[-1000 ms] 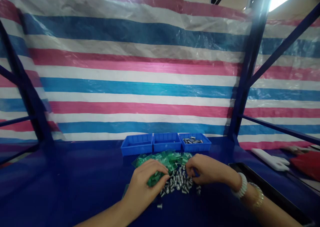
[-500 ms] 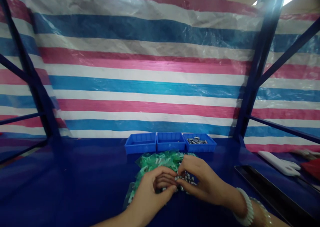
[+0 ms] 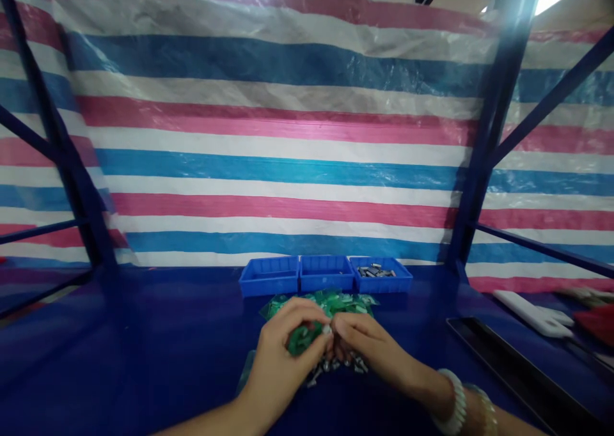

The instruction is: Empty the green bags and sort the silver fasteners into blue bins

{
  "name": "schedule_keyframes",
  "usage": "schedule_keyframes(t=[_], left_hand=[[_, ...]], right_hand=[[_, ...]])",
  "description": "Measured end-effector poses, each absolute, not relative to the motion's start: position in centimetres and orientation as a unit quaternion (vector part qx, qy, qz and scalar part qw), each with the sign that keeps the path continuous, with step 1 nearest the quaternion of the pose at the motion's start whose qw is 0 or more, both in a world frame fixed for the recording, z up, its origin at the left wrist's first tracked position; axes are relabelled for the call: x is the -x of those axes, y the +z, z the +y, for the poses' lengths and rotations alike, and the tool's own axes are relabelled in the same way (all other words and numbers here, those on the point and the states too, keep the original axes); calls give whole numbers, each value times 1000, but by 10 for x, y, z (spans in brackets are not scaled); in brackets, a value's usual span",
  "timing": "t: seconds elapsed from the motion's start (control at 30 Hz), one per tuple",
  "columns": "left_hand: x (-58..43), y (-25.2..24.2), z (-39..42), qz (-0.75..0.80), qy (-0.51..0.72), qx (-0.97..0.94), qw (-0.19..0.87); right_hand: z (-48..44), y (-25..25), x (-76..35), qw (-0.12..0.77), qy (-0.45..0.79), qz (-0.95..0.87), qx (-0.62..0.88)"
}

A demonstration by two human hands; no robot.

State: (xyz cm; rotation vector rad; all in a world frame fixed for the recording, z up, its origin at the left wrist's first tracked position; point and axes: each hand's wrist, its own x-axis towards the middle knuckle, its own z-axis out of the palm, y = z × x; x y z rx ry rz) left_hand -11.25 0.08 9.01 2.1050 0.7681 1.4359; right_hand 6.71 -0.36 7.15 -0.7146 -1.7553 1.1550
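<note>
My left hand (image 3: 281, 353) is closed in a pinch, thumb and forefinger meeting on a small shiny metal part (image 3: 327, 328). Against the same part, the fingertips of my right hand (image 3: 378, 345) are pressed together; what lies between them is mostly hidden. Below the fingers, several small silvery metal pieces (image 3: 359, 363) lie loose on the blue table (image 3: 158, 353). Green-printed clear plastic bags (image 3: 336, 302) are heaped just behind both hands, and green also shows through the gap inside my left hand's curl.
Three blue bins stand in a row behind the bags: the left bin (image 3: 269, 286), the middle bin (image 3: 326, 284) and the right bin (image 3: 382, 286), which holds small metal pieces. At right lie a dark flat tablet-like slab (image 3: 518, 372) and a white device (image 3: 530, 313). Blue frame posts flank the table.
My hands have come closer together and the pinched part sits slightly higher and further left. My right hand has turned, its fingers now curling down, uncovering more loose metal pieces below.
</note>
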Motion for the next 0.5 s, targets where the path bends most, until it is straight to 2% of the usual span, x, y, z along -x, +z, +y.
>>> schedule_keyframes(t=[0.17, 0.27, 0.33, 0.43, 0.5], left_hand=[[94, 122, 67, 255, 494, -827, 81], [83, 136, 109, 256, 438, -860, 53], [81, 137, 120, 258, 426, -866, 49], [88, 128, 106, 257, 416, -871, 44], [94, 119, 85, 252, 409, -876, 43]], right_hand=[[22, 76, -94, 508, 408, -667, 361], [31, 83, -114, 484, 410, -669, 387], [31, 92, -129, 397, 394, -731, 391], [25, 102, -147, 194, 357, -826, 389], [21, 103, -153, 94, 344, -844, 402]])
